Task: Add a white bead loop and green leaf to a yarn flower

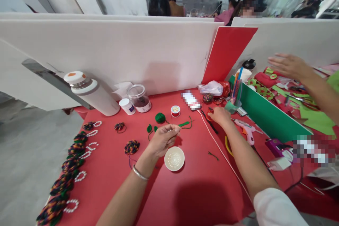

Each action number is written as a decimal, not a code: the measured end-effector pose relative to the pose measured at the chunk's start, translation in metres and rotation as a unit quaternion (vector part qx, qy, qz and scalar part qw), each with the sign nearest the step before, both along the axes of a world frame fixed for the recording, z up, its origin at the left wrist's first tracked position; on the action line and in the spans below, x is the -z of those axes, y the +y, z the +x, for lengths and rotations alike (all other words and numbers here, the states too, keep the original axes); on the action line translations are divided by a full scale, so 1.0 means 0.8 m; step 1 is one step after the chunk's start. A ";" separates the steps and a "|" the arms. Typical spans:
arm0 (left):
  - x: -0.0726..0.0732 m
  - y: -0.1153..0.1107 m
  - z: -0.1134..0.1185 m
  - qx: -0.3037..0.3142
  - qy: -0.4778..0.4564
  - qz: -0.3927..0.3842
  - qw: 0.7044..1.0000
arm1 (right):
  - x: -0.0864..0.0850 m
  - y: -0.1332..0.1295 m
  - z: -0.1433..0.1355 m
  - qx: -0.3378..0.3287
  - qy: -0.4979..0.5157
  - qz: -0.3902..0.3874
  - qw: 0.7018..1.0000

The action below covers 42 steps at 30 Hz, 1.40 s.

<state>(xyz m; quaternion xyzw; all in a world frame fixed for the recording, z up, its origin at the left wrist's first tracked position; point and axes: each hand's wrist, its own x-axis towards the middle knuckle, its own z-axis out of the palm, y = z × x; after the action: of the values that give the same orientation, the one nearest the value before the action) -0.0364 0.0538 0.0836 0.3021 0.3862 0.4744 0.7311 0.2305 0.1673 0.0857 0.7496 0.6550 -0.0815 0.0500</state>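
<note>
My left hand (165,139) is closed in a pinch over the middle of the table. It holds a small green crocheted strip (184,124) with a loose yarn tail. Just below it stands a small white bowl (174,159) holding white beads. A green yarn ball (160,118), small green pieces (149,128) and a spool of red thread (175,111) lie beyond this hand. My right hand (220,116) reaches to the back right, its fingers closed on red-handled scissors (210,114), partly hidden by the hand.
Braided multicolour yarn pieces (71,162) with white bead rings line the left edge. A bottle (92,93) and clear jar (139,99) stand at the back. A glue gun (247,130) lies by a green divider (267,113); another person's hand (290,65) is beyond it.
</note>
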 end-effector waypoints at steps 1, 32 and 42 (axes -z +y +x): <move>0.001 0.000 0.000 -0.001 0.001 0.001 1.000 | 0.001 0.008 0.003 0.005 -0.001 -0.004 1.000; 0.000 -0.003 -0.010 -0.006 -0.023 0.024 0.999 | 0.036 -0.175 0.089 0.018 -0.098 -0.014 0.995; -0.005 -0.002 -0.011 -0.006 -0.024 0.028 0.999 | -0.008 -0.169 0.037 -0.145 0.156 0.170 0.962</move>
<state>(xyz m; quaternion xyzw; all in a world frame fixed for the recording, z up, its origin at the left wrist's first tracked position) -0.0455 0.0520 0.0878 0.3086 0.3572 0.4960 0.7288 0.2600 0.0324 0.0921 0.6219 0.7607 -0.0768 -0.1696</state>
